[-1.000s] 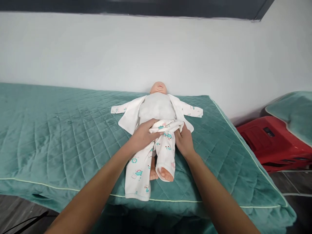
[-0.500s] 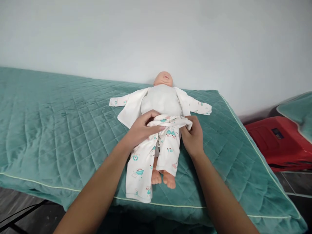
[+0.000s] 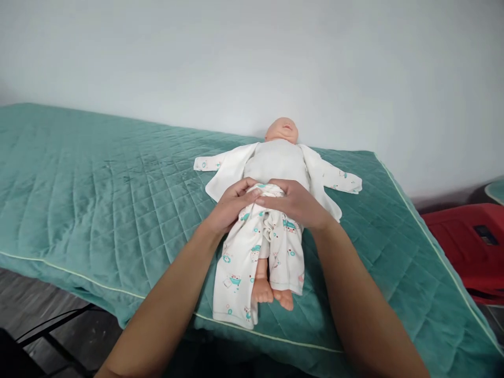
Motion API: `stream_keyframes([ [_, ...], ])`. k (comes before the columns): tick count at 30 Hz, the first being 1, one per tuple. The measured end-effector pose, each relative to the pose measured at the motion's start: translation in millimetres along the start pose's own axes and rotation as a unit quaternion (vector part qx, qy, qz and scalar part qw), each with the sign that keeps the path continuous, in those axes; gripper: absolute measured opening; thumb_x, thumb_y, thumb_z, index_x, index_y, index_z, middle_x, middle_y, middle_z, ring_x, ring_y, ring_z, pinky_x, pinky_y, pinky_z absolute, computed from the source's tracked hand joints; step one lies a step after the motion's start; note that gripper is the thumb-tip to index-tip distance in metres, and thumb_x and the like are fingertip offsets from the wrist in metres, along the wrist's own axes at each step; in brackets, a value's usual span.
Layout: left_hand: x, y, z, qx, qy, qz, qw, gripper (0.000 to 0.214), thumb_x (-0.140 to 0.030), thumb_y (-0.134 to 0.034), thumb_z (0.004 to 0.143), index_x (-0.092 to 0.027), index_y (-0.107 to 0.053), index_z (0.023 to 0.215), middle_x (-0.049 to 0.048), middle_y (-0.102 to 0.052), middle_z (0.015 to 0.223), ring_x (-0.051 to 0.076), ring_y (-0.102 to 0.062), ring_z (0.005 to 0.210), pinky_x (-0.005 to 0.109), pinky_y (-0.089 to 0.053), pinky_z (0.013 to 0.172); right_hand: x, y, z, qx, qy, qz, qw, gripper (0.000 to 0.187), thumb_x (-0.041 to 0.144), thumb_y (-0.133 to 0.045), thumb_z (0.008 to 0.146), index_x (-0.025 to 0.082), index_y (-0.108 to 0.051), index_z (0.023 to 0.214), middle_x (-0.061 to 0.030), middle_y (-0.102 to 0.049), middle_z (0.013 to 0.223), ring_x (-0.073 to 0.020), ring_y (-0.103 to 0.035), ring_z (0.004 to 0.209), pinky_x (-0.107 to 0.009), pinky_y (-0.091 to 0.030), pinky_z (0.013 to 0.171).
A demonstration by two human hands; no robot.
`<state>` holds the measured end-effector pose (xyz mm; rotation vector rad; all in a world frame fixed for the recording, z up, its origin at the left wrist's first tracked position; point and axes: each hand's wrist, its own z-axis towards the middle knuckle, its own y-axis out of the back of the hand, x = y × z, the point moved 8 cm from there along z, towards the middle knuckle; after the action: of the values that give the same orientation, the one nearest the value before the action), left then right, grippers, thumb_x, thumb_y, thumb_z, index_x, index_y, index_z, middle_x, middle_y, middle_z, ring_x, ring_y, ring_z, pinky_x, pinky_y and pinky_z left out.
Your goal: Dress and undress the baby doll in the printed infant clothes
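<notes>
A baby doll [image 3: 280,160] lies on its back, head toward the wall and feet toward me. White printed baby pants [image 3: 240,268] lie over its lower body; one leg of the doll is in a pant leg, while the other pant leg lies flat beside the bare foot. My left hand [image 3: 236,202] grips the waistband on its left side. My right hand [image 3: 293,199] holds the waistband from the right, its fingers near my left thumb. Around the doll's torso a white printed jacket [image 3: 340,178] is spread open, sleeves stretched out.
A green quilted cover [image 3: 129,199] with pale piping lies under the doll. Behind is a white wall [image 3: 197,63]. At the right stands a red plastic object [image 3: 468,247]. A dark metal frame [image 3: 55,331] shows at lower left.
My right hand has moved from the waistband's right edge in toward the middle, close to my left hand. The waistband is bunched narrower. The camera view has shifted slightly left.
</notes>
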<state>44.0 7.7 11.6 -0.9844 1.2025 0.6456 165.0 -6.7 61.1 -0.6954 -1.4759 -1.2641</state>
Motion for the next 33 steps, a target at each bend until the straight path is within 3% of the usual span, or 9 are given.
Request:
stream_keyframes([
  [3,1,-10.8,-5,0.126,0.035,0.03,0.991,0.057,-0.044,-0.092,0.061,-0.019,-0.066,0.104,0.0006,-0.067,0.092,0.016,-0.062,0.082,0.023,-0.048,0.07,-20,9,-7,-0.053,-0.034,0.14,0.988,0.027,0.04,-0.079,0.078,0.018,-0.065,0.078,0.0026,-0.061,0.07,-0.0108,-0.054,0.063,-0.022,-0.042,0.057],
  [5,4,-10.7,-8,0.153,0.064,0.048,0.985,0.054,-0.034,-0.094,0.059,-0.018,-0.066,0.103,0.0004,-0.067,0.091,0.016,-0.062,0.082,0.023,-0.048,0.069,-28,11,-11,-0.063,-0.051,0.227,0.971,0.027,0.039,-0.081,0.076,0.018,-0.064,0.078,0.0027,-0.062,0.068,-0.0109,-0.054,0.059,-0.023,-0.044,0.055],
  [11,11,-3.8,-4,0.076,0.075,-0.027,0.994,0.047,-0.038,-0.087,0.067,-0.016,-0.068,0.104,0.0045,-0.071,0.094,0.019,-0.066,0.081,0.029,-0.051,0.073,-29,4,-14,0.001,-0.069,0.276,0.959,0.033,0.036,-0.085,0.071,0.019,-0.073,0.096,0.0003,-0.071,0.076,-0.0148,-0.063,0.064,-0.025,-0.051,0.058],
  [14,10,-0.8,2,0.019,0.046,-0.083,0.995,0.044,-0.04,-0.087,0.067,-0.015,-0.068,0.098,0.0036,-0.07,0.088,0.016,-0.065,0.075,0.027,-0.05,0.07,-22,-5,-16,0.049,-0.075,0.167,0.982,0.04,0.035,-0.086,0.07,0.019,-0.075,0.105,-0.0019,-0.076,0.088,-0.0189,-0.068,0.077,-0.028,-0.054,0.065],
  [18,11,3.6,5,-0.032,0.029,-0.099,0.994,0.04,-0.043,-0.087,0.069,-0.015,-0.064,0.086,-0.0019,-0.062,0.071,0.01,-0.057,0.062,0.021,-0.044,0.059,-19,-20,-19,0.107,-0.093,0.026,0.99,0.031,0.041,-0.083,0.075,0.02,-0.078,0.097,-0.0025,-0.078,0.092,-0.0212,-0.069,0.082,-0.028,-0.053,0.066],
  [22,7,2.2,5,0.004,0.008,-0.066,0.998,0.043,-0.047,-0.084,0.073,-0.015,-0.066,0.095,0.001,-0.067,0.081,0.013,-0.062,0.07,0.022,-0.047,0.064,-28,-14,-18,0.025,-0.125,0.1,0.987,0.033,0.049,-0.077,0.08,0.018,-0.076,0.092,-0.0041,-0.077,0.088,-0.0198,-0.069,0.077,-0.029,-0.051,0.065],
  [26,0,-4.7,1,0.093,0.002,0.008,0.996,0.057,-0.036,-0.094,0.059,-0.016,-0.067,0.106,0.0037,-0.071,0.098,0.02,-0.067,0.09,0.026,-0.051,0.078,-36,0,-13,-0.084,-0.108,0.253,0.958,0.033,0.049,-0.076,0.08,0.02,-0.072,0.095,-0.0028,-0.075,0.085,-0.019,-0.068,0.074,-0.03,-0.052,0.068],
  [29,6,-6.1,-3,0.112,0.043,0.028,0.992,0.049,-0.026,-0.094,0.059,-0.015,-0.069,0.1,0.0041,-0.073,0.095,0.02,-0.068,0.088,0.027,-0.052,0.078,-36,1,-10,-0.096,-0.085,0.277,0.952,0.032,0.048,-0.077,0.078,0.021,-0.071,0.094,-0.0023,-0.075,0.085,-0.0194,-0.067,0.075,-0.03,-0.052,0.067],
  [33,15,-2.3,-3,0.056,0.06,-0.036,0.996,0.04,-0.033,-0.09,0.065,-0.014,-0.071,0.094,0.0045,-0.074,0.083,0.018,-0.068,0.072,0.028,-0.052,0.067,-26,-4,-11,-0.059,-0.064,0.232,0.969,0.041,0.051,-0.075,0.08,0.02,-0.072,0.107,-0.0041,-0.076,0.092,-0.0203,-0.068,0.08,-0.031,-0.053,0.07],
])
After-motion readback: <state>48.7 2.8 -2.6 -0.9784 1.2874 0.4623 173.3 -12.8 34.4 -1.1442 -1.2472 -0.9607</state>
